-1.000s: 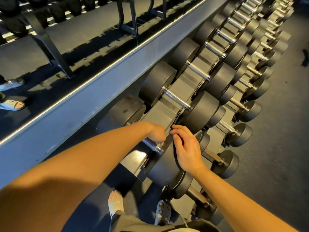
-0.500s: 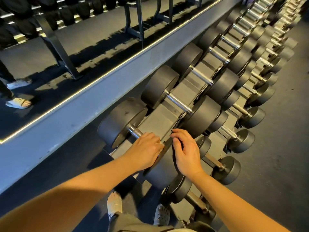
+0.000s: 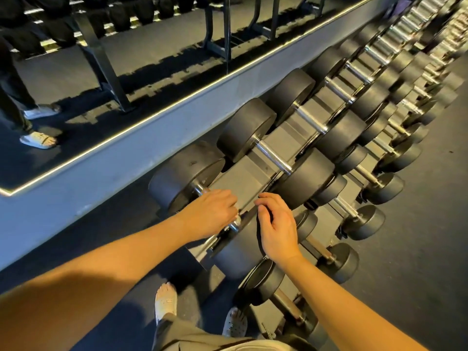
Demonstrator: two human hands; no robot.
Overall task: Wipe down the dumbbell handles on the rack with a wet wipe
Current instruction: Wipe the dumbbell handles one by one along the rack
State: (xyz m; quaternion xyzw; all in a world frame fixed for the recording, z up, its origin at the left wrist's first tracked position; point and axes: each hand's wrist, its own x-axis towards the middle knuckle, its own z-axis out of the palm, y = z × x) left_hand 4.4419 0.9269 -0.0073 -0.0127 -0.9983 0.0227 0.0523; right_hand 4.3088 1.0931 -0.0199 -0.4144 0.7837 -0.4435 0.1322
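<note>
L hand fingers clamped round nearest dumbbell handle, wipe hidden under them so can't confirm it, R hand fingers hooked over weight head just beside; risk: wet chrome, grip skids, handle ends get missed.

The nearest handle, a chrome bar lying across the grey rack, is wrapped by the left hand, so only short bright stubs show at either end of the grip. Its far head, round and black, sits just beyond the knuckles on the wall side, while the near head lies just on the person's side of the grip, with the right hand curled over its top edge. Beyond the grip, the next handles lie bare and parallel, knurled chrome between black heads, receding along the rack's sloped saddles.
</note>
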